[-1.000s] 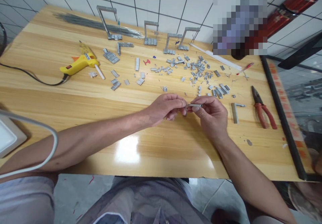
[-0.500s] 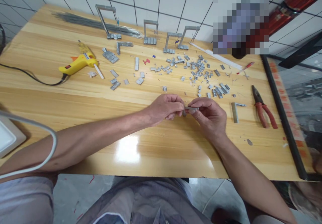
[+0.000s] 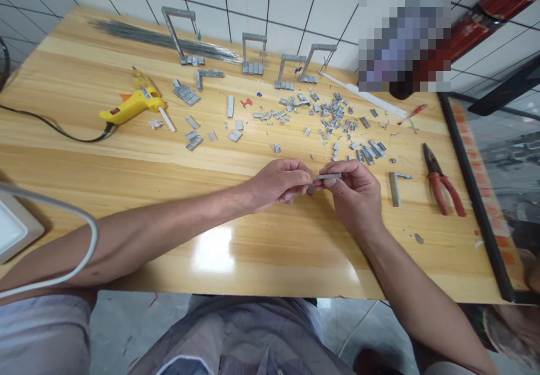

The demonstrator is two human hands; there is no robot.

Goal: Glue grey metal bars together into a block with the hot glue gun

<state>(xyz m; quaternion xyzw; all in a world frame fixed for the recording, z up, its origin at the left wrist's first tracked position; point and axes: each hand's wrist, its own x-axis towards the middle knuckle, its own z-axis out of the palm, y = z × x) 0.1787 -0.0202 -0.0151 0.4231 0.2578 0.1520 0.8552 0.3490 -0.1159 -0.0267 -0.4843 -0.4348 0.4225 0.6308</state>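
Close together above the table's middle, my left hand (image 3: pixel 289 181) and my right hand (image 3: pixel 354 189) are both closed in a pinch. Between the thumb and fingers of my right hand is a slim grey staple strip (image 3: pixel 328 176), held nearly level. My left fingertips grip a small grey staple piece (image 3: pixel 311 189), mostly hidden by the fingers. Only a narrow gap separates the two hands. Beyond them lie many loose staple pieces (image 3: pixel 335 111) and a row of staple strips (image 3: pixel 372 151). An L-shaped staple piece (image 3: pixel 395 188) rests to the right of my right hand.
Pliers (image 3: pixel 441 186) with red handles lie at the right. A yellow glue gun (image 3: pixel 133 105) is at the left. Several grey frames (image 3: pixel 253 68) stand along the wall near a bundle of thin wires (image 3: pixel 135 33). A white cable (image 3: pixel 90 234) crosses my left arm.
My right hand's strip has shifted slightly right and up, away from my left fingertips, and more of it shows. My left hand has hardly moved.
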